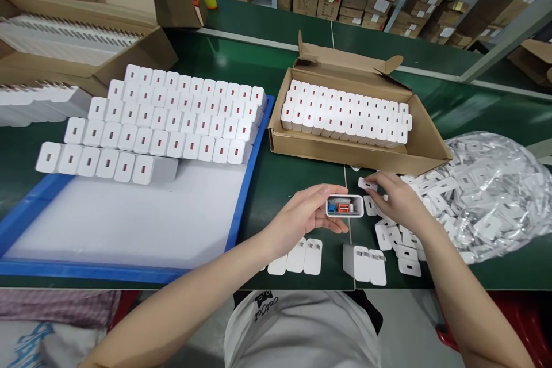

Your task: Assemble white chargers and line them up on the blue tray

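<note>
My left hand (307, 214) grips a white charger shell (345, 206) with its open end facing me, so red and blue parts show inside. My right hand (395, 200) reaches over loose white cover plates (399, 241) on the green table and pinches one small plate (367, 184) at its fingertips, just right of the shell. More cover plates (302, 256) and a few white pieces (366, 263) lie near the table's front edge.
A blue-rimmed tray (248, 181) at left carries rows of finished white chargers (172, 121). An open cardboard box (425, 146) behind my hands holds more shells. A clear bag of cover plates (487, 192) lies at right. Cartons stand at the far left and back.
</note>
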`<state>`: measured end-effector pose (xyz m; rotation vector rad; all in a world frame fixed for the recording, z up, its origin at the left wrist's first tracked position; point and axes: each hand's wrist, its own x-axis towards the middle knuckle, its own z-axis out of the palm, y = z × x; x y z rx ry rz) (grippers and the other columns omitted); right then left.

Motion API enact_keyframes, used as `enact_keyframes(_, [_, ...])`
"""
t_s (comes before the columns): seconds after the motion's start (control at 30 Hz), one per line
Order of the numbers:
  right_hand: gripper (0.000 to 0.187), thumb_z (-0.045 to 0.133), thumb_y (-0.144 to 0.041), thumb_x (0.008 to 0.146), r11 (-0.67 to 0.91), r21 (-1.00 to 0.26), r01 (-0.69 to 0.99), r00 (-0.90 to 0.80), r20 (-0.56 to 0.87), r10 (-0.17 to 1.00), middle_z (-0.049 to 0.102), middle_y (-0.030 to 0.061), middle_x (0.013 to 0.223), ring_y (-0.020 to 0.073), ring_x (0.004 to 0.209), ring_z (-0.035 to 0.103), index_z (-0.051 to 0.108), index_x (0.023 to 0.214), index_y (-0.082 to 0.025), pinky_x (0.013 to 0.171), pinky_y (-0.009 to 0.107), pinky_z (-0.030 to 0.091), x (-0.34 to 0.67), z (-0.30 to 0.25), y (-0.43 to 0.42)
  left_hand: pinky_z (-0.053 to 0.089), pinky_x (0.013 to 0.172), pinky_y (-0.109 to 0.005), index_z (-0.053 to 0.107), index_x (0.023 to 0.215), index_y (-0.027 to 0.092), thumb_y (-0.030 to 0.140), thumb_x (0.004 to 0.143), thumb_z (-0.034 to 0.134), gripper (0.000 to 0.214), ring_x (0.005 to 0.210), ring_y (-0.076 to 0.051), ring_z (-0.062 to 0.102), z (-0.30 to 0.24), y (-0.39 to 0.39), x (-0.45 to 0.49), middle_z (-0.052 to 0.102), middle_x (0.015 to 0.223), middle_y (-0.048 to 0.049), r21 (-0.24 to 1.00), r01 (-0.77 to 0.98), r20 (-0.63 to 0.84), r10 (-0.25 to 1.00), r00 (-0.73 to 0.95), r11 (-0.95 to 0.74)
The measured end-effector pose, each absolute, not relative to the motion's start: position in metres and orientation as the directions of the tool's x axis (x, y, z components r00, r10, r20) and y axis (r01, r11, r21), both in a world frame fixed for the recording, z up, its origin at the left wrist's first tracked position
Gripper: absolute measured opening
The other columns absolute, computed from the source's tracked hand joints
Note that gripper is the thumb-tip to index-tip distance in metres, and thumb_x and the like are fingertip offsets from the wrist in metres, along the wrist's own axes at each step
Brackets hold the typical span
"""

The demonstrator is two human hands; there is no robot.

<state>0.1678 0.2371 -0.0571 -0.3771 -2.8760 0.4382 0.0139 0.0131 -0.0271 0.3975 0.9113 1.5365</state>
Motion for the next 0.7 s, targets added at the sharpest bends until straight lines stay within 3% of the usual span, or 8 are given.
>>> enact_keyframes(0.1, [0.024, 0.064, -0.017, 0.090, 0.935, -0.345, 0.083, -0.871, 0.430, 0.236, 0.069, 0.0087, 0.107, 0.0257, 0.101, 0.066, 0.062, 0.113, -0.023, 0.089, 0.042, 0.055, 0.170, -0.025, 0.208, 0.052, 0.076, -0.035, 0.064, 0.116, 0.012, 0.055, 0.090, 0.059, 0.050, 0.078, -0.022, 0.070, -0.029, 0.013, 0.014, 0.071, 0.094, -0.0099, 0.739, -0.672, -0.249, 0.948, -0.197, 0.054])
enact_keyframes(0.2, [0.042, 0.070, -0.004, 0.082, 0.947, -0.283, -0.153, -0.794, 0.605, 0.053, 0.068, 0.0106, 0.110, 0.0248, 0.100, 0.067, 0.064, 0.119, -0.023, 0.084, 0.039, 0.058, 0.171, 0.002, 0.176, 0.052, 0.077, -0.036, 0.064, 0.115, 0.013, 0.058, 0.089, 0.058, 0.052, 0.079, -0.022, 0.070, -0.031, 0.012, 0.015, 0.071, 0.094, -0.0097, 0.750, -0.660, -0.236, 0.952, -0.197, 0.049])
enact_keyframes(0.33, [0.048, 0.070, 0.000, 0.080, 0.948, -0.171, -0.270, -0.803, 0.583, -0.123, 0.068, 0.0155, 0.111, 0.0272, 0.102, 0.066, 0.063, 0.125, -0.016, 0.082, 0.042, 0.059, 0.165, 0.009, 0.154, 0.053, 0.081, -0.036, 0.063, 0.117, 0.013, 0.059, 0.091, 0.055, 0.054, 0.082, -0.021, 0.068, -0.032, 0.012, 0.016, 0.068, 0.094, -0.0085, 0.771, -0.635, -0.207, 0.962, -0.177, 0.049])
enact_keyframes(0.5, [0.044, 0.072, -0.001, 0.078, 0.944, -0.121, -0.308, -0.775, 0.607, -0.175, 0.071, 0.0157, 0.107, 0.0287, 0.102, 0.068, 0.066, 0.119, -0.014, 0.079, 0.042, 0.061, 0.163, 0.000, 0.156, 0.053, 0.081, -0.036, 0.066, 0.115, 0.015, 0.058, 0.091, 0.057, 0.050, 0.082, -0.020, 0.066, -0.031, 0.010, 0.016, 0.066, 0.095, -0.0070, 0.778, -0.627, -0.177, 0.971, -0.162, 0.037])
enact_keyframes(0.7, [0.034, 0.067, -0.010, 0.084, 0.952, -0.041, -0.303, -0.771, 0.598, -0.219, 0.072, 0.0106, 0.111, 0.0294, 0.105, 0.068, 0.069, 0.116, -0.021, 0.075, 0.044, 0.063, 0.169, 0.001, 0.153, 0.053, 0.080, -0.035, 0.067, 0.114, 0.014, 0.057, 0.088, 0.061, 0.050, 0.082, -0.019, 0.065, -0.028, 0.008, 0.017, 0.067, 0.092, -0.0073, 0.751, -0.660, -0.183, 0.967, -0.178, 0.021])
